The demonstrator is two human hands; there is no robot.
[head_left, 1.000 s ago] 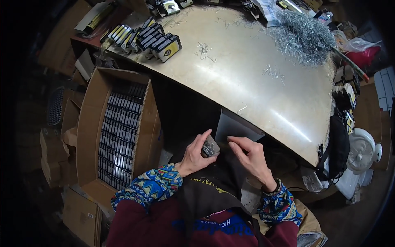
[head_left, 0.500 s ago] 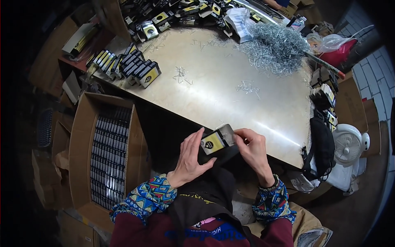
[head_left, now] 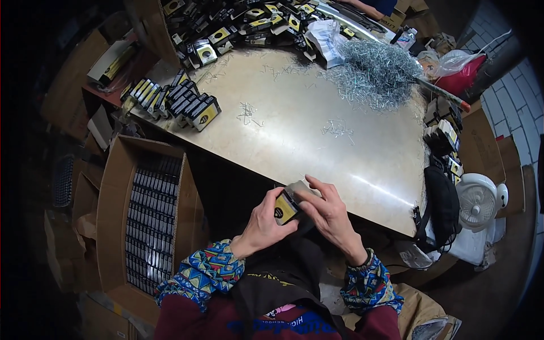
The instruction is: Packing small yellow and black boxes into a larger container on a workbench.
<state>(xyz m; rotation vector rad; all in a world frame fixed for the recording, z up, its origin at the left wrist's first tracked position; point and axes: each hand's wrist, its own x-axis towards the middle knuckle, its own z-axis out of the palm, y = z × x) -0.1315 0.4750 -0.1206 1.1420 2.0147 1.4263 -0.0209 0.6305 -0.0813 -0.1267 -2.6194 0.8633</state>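
My left hand [head_left: 260, 222] is closed around a small black and yellow box [head_left: 284, 208], thumb along its near side and fingers along its far side. The box is tilted just off the table's near edge, and its grey end flap [head_left: 296, 187] stands out at the upper right. At that end is my right hand [head_left: 331, 218], with one finger raised and the others bent onto the flap and box edge. These fingers cover the opening, so what lies inside is hidden.
Small metal hooks [head_left: 377, 73] form a big heap at the table's far right, with little clusters [head_left: 338, 129] nearer. More boxes [head_left: 192, 107] stand in rows at left; others pile up behind. A carton [head_left: 184, 187] of packed boxes sits left of me, a white fan [head_left: 476, 201] right.
My right hand has moved left over the box's end, its fingers now across the flap. My left hand wraps more closely round the box, which has shifted slightly left and nearer.
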